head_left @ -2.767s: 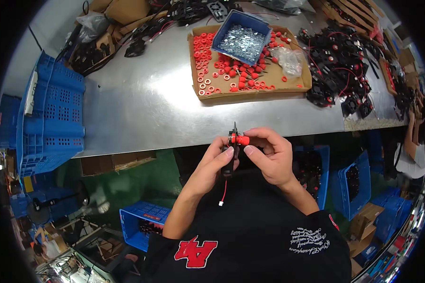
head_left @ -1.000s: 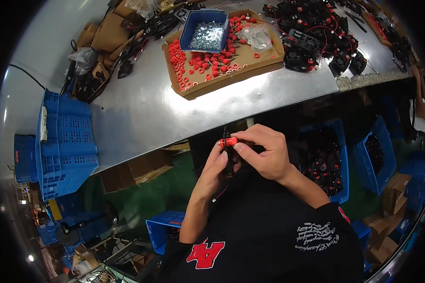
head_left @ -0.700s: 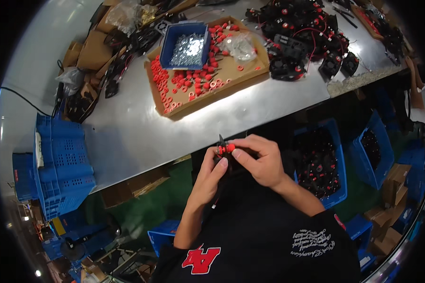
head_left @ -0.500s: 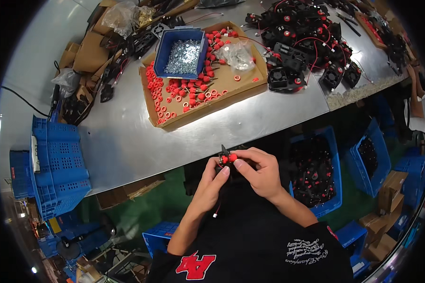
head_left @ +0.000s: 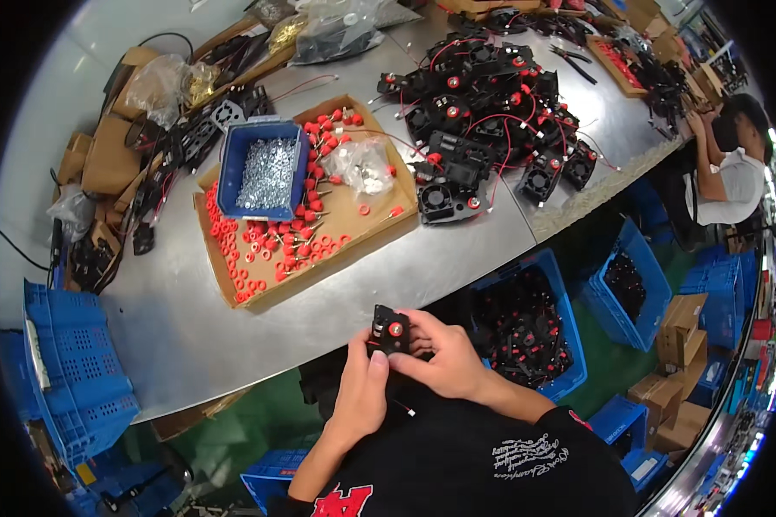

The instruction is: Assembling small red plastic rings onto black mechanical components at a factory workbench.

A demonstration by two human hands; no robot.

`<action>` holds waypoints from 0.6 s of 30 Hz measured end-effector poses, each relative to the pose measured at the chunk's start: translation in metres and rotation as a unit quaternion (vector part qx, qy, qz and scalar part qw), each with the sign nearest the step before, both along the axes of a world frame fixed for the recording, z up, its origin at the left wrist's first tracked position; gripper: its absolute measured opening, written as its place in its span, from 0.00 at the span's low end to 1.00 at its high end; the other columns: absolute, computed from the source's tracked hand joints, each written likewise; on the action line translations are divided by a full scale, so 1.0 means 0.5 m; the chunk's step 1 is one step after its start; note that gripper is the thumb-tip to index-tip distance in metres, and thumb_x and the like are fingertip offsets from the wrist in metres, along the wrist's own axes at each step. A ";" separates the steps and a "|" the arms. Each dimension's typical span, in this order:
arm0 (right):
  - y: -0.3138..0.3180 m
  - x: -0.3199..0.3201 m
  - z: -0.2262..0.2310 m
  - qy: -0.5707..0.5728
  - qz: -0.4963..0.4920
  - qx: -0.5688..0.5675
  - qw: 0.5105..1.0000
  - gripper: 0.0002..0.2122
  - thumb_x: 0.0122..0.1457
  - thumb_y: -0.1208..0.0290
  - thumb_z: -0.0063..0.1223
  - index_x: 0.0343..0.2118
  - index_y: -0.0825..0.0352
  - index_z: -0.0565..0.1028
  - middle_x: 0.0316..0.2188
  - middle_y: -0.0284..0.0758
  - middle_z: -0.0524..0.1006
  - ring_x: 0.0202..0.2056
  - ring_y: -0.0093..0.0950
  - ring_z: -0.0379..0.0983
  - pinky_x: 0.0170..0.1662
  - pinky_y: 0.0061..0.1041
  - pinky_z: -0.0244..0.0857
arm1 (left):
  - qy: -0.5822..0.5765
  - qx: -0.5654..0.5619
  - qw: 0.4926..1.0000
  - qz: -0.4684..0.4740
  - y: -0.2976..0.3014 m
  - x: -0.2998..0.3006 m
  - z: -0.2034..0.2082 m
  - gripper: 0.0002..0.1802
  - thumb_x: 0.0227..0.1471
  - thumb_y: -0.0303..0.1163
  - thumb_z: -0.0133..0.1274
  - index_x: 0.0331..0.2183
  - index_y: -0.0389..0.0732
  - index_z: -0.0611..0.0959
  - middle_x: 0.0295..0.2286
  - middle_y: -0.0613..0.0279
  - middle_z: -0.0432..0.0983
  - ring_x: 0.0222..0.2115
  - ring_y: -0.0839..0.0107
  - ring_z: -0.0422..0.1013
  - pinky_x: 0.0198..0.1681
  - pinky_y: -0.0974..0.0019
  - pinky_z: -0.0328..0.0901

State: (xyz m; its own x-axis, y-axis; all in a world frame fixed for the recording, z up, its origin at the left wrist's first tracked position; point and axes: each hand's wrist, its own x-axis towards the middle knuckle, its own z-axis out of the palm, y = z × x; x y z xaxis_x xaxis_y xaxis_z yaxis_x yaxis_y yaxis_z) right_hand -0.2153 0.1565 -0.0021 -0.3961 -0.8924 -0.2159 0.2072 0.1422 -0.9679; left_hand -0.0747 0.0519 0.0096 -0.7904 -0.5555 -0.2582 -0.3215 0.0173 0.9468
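My left hand [head_left: 361, 392] and my right hand [head_left: 447, 362] hold a small black plastic housing [head_left: 379, 320] between them, just off the table's front edge. A red ring with a metallic centre shows on its upward face. Below my hands hangs a thin lead with a white plug [head_left: 411, 413]. Left fingers and thumb grip the housing's left and lower side; the right thumb and fingers close on its right side. My fingers cover part of it.
On the metal table [head_left: 172, 345] lies a cardboard tray [head_left: 336, 265] with red knobs, red rings and a blue bin [head_left: 300, 172] of small metal parts. Black fan units [head_left: 483, 121] heap beyond, near pliers [head_left: 571, 60]. Blue crates [head_left: 82, 362] flank the table; a co-worker [head_left: 733, 172] sits far right.
The housing has turned so its red-ringed face points up; the red knob under my right fingers no longer shows. My view has shifted right, bringing a co-worker into it.
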 end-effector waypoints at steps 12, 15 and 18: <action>0.017 -0.246 0.014 0.023 -0.259 -0.054 0.964 0.20 0.51 0.74 0.58 0.48 0.70 0.73 0.39 0.29 0.76 0.38 0.19 0.73 0.43 0.18 0.66 | -0.018 -0.058 0.998 -0.029 -0.072 0.016 -0.003 0.15 0.62 0.32 0.49 0.47 0.33 0.76 0.31 0.61 0.75 0.30 0.75 0.71 0.35 0.70 0.67; 0.026 -0.436 0.023 0.061 -0.417 -0.214 0.881 0.09 0.61 0.71 0.52 0.42 0.66 0.76 0.39 0.31 0.79 0.39 0.22 0.76 0.43 0.21 0.68 | 0.002 -0.009 0.999 0.044 -0.094 0.061 -0.035 0.13 0.62 0.31 0.49 0.44 0.34 0.77 0.30 0.62 0.75 0.27 0.77 0.71 0.32 0.71 0.67; 0.096 -0.680 -0.027 0.008 -0.459 -0.155 0.875 0.07 0.63 0.69 0.54 0.39 0.66 0.76 0.35 0.32 0.79 0.35 0.23 0.74 0.35 0.22 0.66 | 0.018 -0.010 0.994 0.105 -0.116 0.083 -0.034 0.09 0.61 0.30 0.50 0.39 0.34 0.79 0.24 0.66 0.74 0.23 0.80 0.70 0.27 0.73 0.65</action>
State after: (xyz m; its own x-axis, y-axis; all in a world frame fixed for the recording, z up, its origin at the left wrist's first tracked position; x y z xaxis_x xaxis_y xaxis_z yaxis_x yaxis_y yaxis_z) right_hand -0.5556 0.2043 -0.0155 -0.9771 -0.2125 -0.0087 0.0837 -0.3467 -0.9342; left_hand -0.0331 -0.0061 -0.0075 -0.6645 -0.7147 -0.2183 -0.2852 -0.0275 0.9581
